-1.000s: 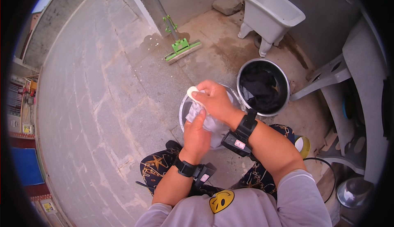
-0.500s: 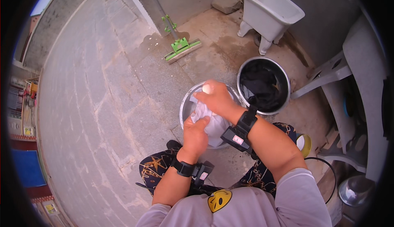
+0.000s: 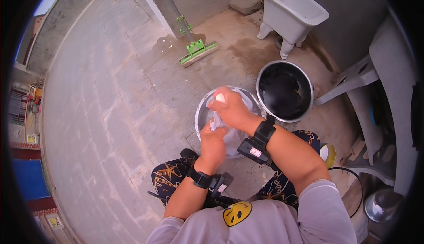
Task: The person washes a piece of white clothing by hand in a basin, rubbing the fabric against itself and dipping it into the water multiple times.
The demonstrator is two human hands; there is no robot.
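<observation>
While over steel basin [image 3: 201, 116] | left hand [image 3: 213, 141], right hand [image 3: 232, 110] grip white cloth [image 3: 234, 134]

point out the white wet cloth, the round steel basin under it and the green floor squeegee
white wet cloth [image 3: 233, 134], head view, bunched middle
round steel basin [image 3: 199, 119], head view, left rim
green floor squeegee [image 3: 197, 52], head view, green head

Head-worn fisheye, steeply downward, close

Wet white cloth [image 3: 221, 124] over steel basin [image 3: 202, 116]
</observation>
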